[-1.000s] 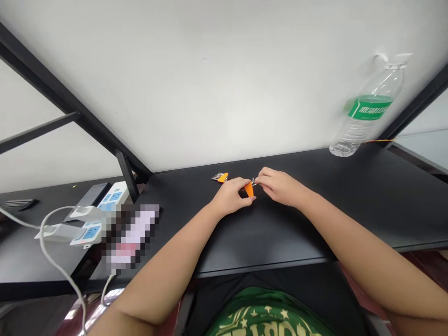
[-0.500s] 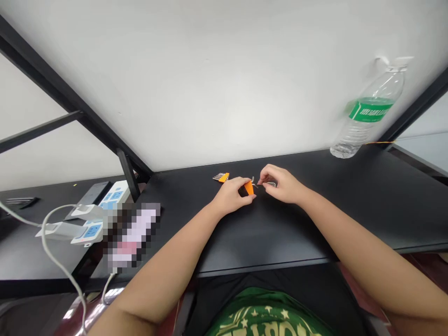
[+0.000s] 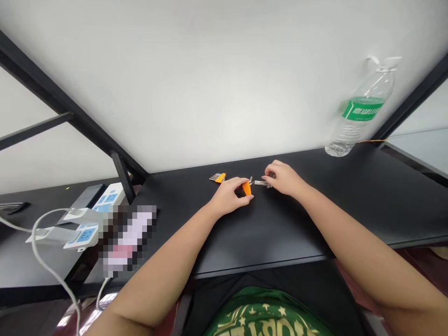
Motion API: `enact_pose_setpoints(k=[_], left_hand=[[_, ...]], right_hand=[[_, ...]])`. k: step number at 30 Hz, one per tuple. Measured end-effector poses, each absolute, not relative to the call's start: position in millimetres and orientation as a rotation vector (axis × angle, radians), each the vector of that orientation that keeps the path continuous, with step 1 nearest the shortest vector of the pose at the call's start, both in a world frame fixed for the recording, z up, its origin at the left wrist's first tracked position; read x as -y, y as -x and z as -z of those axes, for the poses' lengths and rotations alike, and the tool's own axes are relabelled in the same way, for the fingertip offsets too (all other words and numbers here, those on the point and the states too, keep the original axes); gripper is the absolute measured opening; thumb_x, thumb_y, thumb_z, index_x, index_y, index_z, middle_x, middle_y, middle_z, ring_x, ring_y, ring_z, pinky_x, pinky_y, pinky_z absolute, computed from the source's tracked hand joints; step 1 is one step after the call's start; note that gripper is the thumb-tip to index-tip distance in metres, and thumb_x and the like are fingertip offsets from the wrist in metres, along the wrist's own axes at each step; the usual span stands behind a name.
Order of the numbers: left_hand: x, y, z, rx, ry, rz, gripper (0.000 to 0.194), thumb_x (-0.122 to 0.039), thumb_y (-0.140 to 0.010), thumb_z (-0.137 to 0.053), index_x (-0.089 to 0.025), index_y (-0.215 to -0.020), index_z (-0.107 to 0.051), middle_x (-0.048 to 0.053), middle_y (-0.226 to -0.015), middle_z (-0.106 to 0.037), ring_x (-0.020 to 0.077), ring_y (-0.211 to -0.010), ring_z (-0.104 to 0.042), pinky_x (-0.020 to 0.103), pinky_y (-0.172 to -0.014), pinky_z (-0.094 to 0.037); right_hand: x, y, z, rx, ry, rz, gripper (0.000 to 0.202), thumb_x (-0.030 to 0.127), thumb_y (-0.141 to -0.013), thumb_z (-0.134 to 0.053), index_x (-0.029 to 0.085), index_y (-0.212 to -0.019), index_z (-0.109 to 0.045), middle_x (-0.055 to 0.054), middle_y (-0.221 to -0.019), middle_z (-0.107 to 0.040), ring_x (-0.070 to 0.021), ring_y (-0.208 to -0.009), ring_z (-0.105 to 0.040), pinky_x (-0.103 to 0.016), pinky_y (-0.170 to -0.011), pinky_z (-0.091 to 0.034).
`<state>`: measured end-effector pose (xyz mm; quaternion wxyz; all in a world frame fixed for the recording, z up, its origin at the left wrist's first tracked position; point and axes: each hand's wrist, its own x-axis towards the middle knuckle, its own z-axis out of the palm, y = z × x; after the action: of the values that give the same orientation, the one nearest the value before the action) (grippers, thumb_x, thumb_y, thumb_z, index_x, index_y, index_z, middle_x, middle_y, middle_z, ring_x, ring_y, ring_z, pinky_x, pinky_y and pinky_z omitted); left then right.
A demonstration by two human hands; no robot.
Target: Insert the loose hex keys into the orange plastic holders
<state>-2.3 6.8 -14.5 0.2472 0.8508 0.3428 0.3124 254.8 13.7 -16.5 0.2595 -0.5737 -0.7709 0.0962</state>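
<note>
Orange holder (image 3: pixel 247 188): mid-tabletop (image 3: pixel 297 224), pinched between the left hand's (image 3: pixel 227 198) thumb and fingers. Loose metal rods (image 3: pixel 261 183) lie just beside, at the right hand's (image 3: pixel 285 179) curled fingertips; whether these grip one cannot be told. Judged risk: slack pinch, holder twisting. Both forearms reach forward, converging.

head view | from above, near the desk (image 3: pixel 280 233) | forward and down | wall (image 3: pixel 224 93) beyond
</note>
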Motion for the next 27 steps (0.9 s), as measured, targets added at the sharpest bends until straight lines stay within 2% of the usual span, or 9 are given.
enact_pose_setpoints(k=[4,8,17,19,23,25,27], left_hand=[[-9.2,3.8,15.4,-0.981,-2.286,-0.838,0.04,-0.033,-0.079,-0.077,-0.02,-0.116,-0.068,0.005,-0.102,-0.071,0.02,-0.089,-0.068,0.038,-0.084,-0.058],[-9.2,3.5,15.5,-0.996,-2.288,-0.821,0.042,-0.033,-0.079,-0.077,-0.02,-0.117,-0.067,0.005,-0.104,-0.071,0.0203,-0.091,-0.068,0.038,-0.086,-0.058],[-9.1,3.6,16.1,-0.988,-2.293,-0.808,0.041,-0.033,-0.079,-0.077,-0.02,-0.116,-0.066,0.005,-0.104,-0.07,0.0199,-0.09,-0.067,0.038,-0.086,-0.058],[-9.1,4.1,16.3,-0.985,-2.287,-0.807,0.041,-0.034,-0.079,-0.077,-0.021,-0.117,-0.066,0.005,-0.105,-0.07,0.0199,-0.091,-0.067,0.038,-0.086,-0.058],[-9.4,4.3,16.1,-0.984,-2.292,-0.802,0.04,-0.035,-0.08,-0.076,-0.021,-0.116,-0.066,0.005,-0.105,-0.07,0.0201,-0.092,-0.067,0.039,-0.088,-0.058],[-9.8,4.3,15.9,-0.993,-2.295,-0.802,0.04,-0.035,-0.079,-0.077,-0.021,-0.115,-0.066,0.005,-0.105,-0.07,0.0204,-0.093,-0.067,0.039,-0.088,-0.058],[-10.2,4.2,15.8,-1.014,-2.289,-0.802,0.04,-0.034,-0.079,-0.076,-0.021,-0.115,-0.067,0.005,-0.104,-0.07,0.0206,-0.093,-0.068,0.039,-0.088,-0.058]], right_hand=[[-21.9,-278.4,16.0,2.183,1.735,-0.439,0.011,0.029,-0.089,-0.066,0.022,-0.089,-0.074,-0.004,-0.095,-0.067,-0.0186,-0.084,-0.063,-0.03,-0.077,-0.045],[-22.1,-280.5,13.3,2.224,1.78,-0.512,0.011,0.027,-0.086,-0.065,0.023,-0.089,-0.076,-0.003,-0.095,-0.07,-0.0184,-0.085,-0.064,-0.028,-0.075,-0.045],[-14.1,-266.5,2.6,2.19,1.843,-0.577,0.007,0.022,-0.082,-0.066,0.022,-0.082,-0.073,-0.003,-0.093,-0.073,-0.0172,-0.082,-0.065,-0.026,-0.07,-0.044],[-14.3,-267.9,2.0,2.178,1.917,-0.587,0.007,0.017,-0.078,-0.065,0.021,-0.079,-0.07,-0.003,-0.09,-0.073,-0.0171,-0.079,-0.065,-0.026,-0.066,-0.043],[-14.9,-275.4,2.7,2.121,2.14,-0.577,0.006,0.017,-0.072,-0.068,0.02,-0.075,-0.065,-0.005,-0.082,-0.071,-0.0188,-0.07,-0.063,-0.028,-0.058,-0.039],[-14.1,-277.4,3.0,2.101,2.076,-0.576,0.008,0.015,-0.073,-0.067,0.021,-0.078,-0.064,-0.004,-0.082,-0.071,-0.018,-0.069,-0.062,-0.028,-0.058,-0.04],[-11.7,-275.4,2.3,2.1,1.823,-0.621,0.01,0.015,-0.078,-0.063,0.021,-0.085,-0.066,-0.001,-0.081,-0.07,-0.0162,-0.069,-0.061,-0.027,-0.061,-0.043]])
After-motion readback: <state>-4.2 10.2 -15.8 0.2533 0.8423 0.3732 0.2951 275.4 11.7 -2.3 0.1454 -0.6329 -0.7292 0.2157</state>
